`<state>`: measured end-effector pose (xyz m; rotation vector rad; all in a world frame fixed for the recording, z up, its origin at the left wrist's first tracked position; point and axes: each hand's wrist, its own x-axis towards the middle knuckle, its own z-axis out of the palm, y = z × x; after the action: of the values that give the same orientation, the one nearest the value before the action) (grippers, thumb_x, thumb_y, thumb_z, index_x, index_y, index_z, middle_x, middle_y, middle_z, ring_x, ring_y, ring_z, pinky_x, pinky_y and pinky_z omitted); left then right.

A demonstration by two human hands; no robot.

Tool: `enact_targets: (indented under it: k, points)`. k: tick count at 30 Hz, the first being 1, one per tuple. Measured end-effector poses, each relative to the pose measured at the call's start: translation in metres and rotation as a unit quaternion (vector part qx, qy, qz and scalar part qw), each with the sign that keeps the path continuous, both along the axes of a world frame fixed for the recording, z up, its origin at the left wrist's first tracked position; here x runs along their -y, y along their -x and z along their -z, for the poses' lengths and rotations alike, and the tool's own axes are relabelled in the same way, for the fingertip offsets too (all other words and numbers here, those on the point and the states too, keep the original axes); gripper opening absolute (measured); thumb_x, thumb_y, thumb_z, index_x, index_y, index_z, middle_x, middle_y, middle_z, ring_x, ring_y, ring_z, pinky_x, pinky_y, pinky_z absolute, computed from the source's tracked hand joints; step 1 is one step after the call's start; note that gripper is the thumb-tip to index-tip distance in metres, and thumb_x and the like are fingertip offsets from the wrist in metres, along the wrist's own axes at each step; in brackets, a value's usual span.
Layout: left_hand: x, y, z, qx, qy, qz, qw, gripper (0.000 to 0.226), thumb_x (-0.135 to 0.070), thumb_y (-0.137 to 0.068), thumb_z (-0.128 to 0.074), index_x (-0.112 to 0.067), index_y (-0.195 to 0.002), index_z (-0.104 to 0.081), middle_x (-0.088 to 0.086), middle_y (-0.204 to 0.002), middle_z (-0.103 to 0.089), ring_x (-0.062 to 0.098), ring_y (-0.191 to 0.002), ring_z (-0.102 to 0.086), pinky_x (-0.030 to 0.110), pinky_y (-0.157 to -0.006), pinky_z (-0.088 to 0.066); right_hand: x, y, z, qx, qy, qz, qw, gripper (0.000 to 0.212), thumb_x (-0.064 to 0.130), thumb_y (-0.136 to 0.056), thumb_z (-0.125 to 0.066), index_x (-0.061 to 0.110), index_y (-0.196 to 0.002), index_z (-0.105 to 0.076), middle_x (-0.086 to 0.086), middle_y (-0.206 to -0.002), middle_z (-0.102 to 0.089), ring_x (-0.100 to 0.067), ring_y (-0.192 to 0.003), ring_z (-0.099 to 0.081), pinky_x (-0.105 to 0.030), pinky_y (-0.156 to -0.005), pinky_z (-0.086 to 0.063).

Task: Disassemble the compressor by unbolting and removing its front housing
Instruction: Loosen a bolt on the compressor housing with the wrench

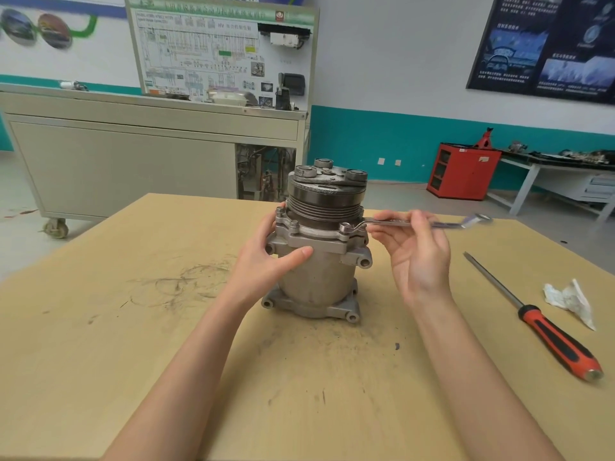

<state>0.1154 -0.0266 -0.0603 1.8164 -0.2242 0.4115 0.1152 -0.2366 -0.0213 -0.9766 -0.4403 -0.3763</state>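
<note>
While the left hand grips the compressor, upright mid-table, the right hand pinches a wrench ringed over the near-right flange bolt. Left bolts sit in place and the front housing is still on; unbolting looks barely begun.

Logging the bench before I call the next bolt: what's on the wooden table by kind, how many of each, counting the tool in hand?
compressor: 1
hand tools: 2 (ring wrench set on a housing bolt, screwdriver lying loose)
crumpled wipe: 1
Total: 4
</note>
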Motion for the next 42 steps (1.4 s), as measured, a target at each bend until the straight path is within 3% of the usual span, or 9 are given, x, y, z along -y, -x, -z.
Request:
enact_targets:
  k: [4, 7, 12, 15, 21, 24, 28, 33, 42]
  points:
    - [0.002, 0.002, -0.002, -0.013, 0.003, -0.016, 1.000, 0.069, -0.042, -0.078, -0.076, -0.072, -0.118, -0.030, -0.054, -0.113, -0.041, -0.006, -0.122, -0.037, 0.009, -0.090, -0.032, 0.005, -0.034, -0.019, -0.158, -0.022, -0.146, 0.976, 0.027, 0.015, -0.103, -0.033, 0.009, -0.082, -0.048, -0.014, -0.070, -0.070, -0.016, -0.052, -0.064, -0.018, -0.050, -0.053]
    - [0.001, 0.000, 0.000, 0.001, 0.004, -0.008, 1.000, 0.073, -0.041, -0.078, -0.076, -0.056, -0.135, -0.034, -0.035, -0.130, -0.045, -0.007, -0.122, -0.040, 0.014, -0.093, -0.032, 0.003, -0.038, -0.024, -0.157, -0.044, -0.138, 0.977, 0.034, 0.025, -0.102, -0.036, 0.009, -0.077, -0.052, -0.014, -0.069, -0.070, -0.015, -0.051, -0.065, -0.018, -0.048, -0.052]
    - [0.000, -0.002, 0.002, 0.001, -0.002, -0.005, 1.000, 0.074, -0.045, -0.076, -0.077, -0.053, -0.137, -0.034, -0.032, -0.132, -0.046, -0.013, -0.117, -0.042, 0.014, -0.090, -0.034, 0.005, -0.001, -0.020, 0.016, 0.059, 0.051, 0.997, 0.038, 0.030, -0.099, -0.044, 0.012, -0.074, -0.066, -0.013, -0.078, -0.073, -0.023, -0.065, -0.071, -0.023, -0.058, -0.056]
    - [0.000, -0.002, 0.002, -0.003, -0.001, -0.006, 1.000, 0.069, -0.044, -0.077, -0.077, -0.060, -0.128, -0.034, -0.046, -0.118, -0.042, -0.029, -0.108, -0.038, 0.014, -0.091, -0.035, -0.004, 0.024, -0.014, 0.131, 0.194, 0.189, 0.953, 0.030, 0.032, -0.097, -0.047, 0.017, -0.081, -0.067, -0.003, -0.079, -0.074, -0.020, -0.072, -0.073, -0.029, -0.064, -0.059]
    - [0.000, -0.002, 0.002, 0.011, -0.001, 0.008, 1.000, 0.080, -0.044, -0.077, -0.078, -0.042, -0.145, -0.035, -0.020, -0.139, -0.050, -0.001, -0.127, -0.045, 0.035, -0.108, -0.041, -0.016, 0.040, 0.000, 0.270, 0.320, 0.332, 0.845, 0.037, 0.035, -0.098, -0.043, 0.006, -0.096, -0.066, 0.002, -0.089, -0.067, -0.012, -0.076, -0.071, -0.035, -0.063, -0.059]
    - [0.001, -0.002, 0.001, 0.014, -0.002, -0.001, 1.000, 0.076, -0.041, -0.078, -0.077, -0.045, -0.142, -0.036, -0.038, -0.123, -0.049, -0.025, -0.111, -0.042, 0.019, -0.095, -0.038, -0.019, 0.041, 0.012, 0.240, 0.269, 0.255, 0.897, 0.020, 0.030, -0.099, -0.043, 0.017, -0.095, -0.058, 0.003, -0.095, -0.068, -0.014, -0.082, -0.070, -0.029, -0.070, -0.058]
    - [0.001, -0.001, 0.001, 0.004, 0.005, 0.001, 1.000, 0.080, -0.042, -0.078, -0.077, -0.044, -0.145, -0.034, -0.022, -0.139, -0.050, -0.003, -0.127, -0.044, 0.032, -0.106, -0.040, -0.003, 0.010, 0.001, 0.039, 0.042, 0.074, 0.996, 0.029, 0.016, -0.102, -0.030, 0.010, -0.084, -0.051, -0.007, -0.079, -0.072, -0.022, -0.068, -0.070, -0.026, -0.063, -0.056]
    - [0.002, 0.001, -0.001, 0.007, 0.003, -0.001, 1.000, 0.079, -0.040, -0.079, -0.076, -0.044, -0.145, -0.034, -0.019, -0.142, -0.047, 0.003, -0.130, -0.042, 0.037, -0.111, -0.038, 0.004, -0.033, -0.023, -0.146, -0.016, -0.129, 0.981, 0.029, 0.017, -0.103, -0.033, 0.009, -0.080, -0.049, -0.010, -0.066, -0.068, -0.014, -0.052, -0.062, -0.019, -0.050, -0.052]
    - [0.001, 0.002, -0.003, 0.002, 0.008, 0.009, 1.000, 0.080, -0.038, -0.079, -0.076, -0.039, -0.147, -0.034, -0.012, -0.143, -0.050, 0.010, -0.134, -0.043, 0.043, -0.111, -0.038, 0.000, 0.019, -0.021, 0.110, 0.197, 0.160, 0.961, 0.025, 0.027, -0.098, -0.045, 0.015, -0.083, -0.061, -0.004, -0.080, -0.074, -0.022, -0.072, -0.073, -0.026, -0.064, -0.058]
